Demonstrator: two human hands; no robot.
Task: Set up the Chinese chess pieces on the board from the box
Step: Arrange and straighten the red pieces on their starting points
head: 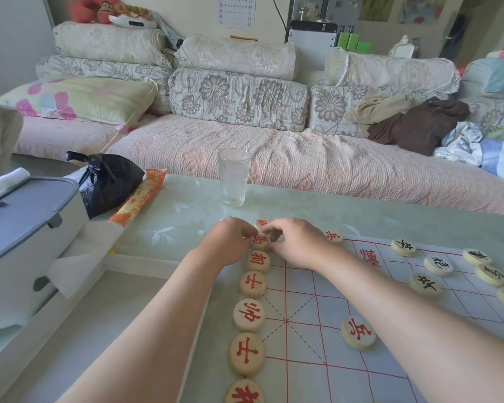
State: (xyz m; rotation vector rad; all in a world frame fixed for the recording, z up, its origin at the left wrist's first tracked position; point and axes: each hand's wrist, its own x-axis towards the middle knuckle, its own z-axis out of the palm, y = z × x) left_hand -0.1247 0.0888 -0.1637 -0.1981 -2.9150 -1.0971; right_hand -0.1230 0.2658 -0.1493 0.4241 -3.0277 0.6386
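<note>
A white chess board (317, 330) with red lines lies on the table. Round wooden pieces with red characters stand in a column along its left edge (258, 260). My left hand (230, 242) and my right hand (297, 242) meet at the far end of that column. The fingertips of both pinch one red-lettered piece (260, 242) there. Just beyond them lies another red piece (263, 222). Two red soldier pieces sit on the board (358, 333), (333, 236). Black-lettered pieces (425, 284) are scattered at the board's right side.
A clear drinking glass (234, 177) stands on the table beyond the hands. At the left are a black plastic bag (108, 181), an orange packet (140, 196) and a grey-lidded white bin (21, 228). A sofa with cushions (239, 97) runs behind the table.
</note>
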